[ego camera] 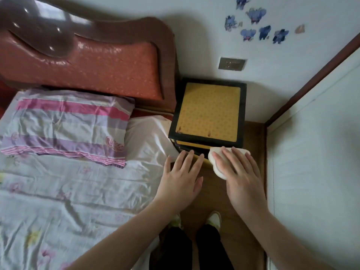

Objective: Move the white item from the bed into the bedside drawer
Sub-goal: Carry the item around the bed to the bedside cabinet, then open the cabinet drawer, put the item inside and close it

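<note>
My right hand holds the white item, a soft, cloud-shaped pad, in front of the bedside table, which has a black frame and a yellow top. Most of the pad is hidden under my fingers. The drawer front shows as a thin yellow strip just under the table's top; I cannot tell whether it is open. My left hand hovers with fingers spread and empty, its fingertips close to the drawer front, between the bed and the table.
The bed with a pale floral sheet and a striped pillow fills the left side, under a red padded headboard. A white wall panel stands close on the right. My feet are on the narrow wooden floor strip.
</note>
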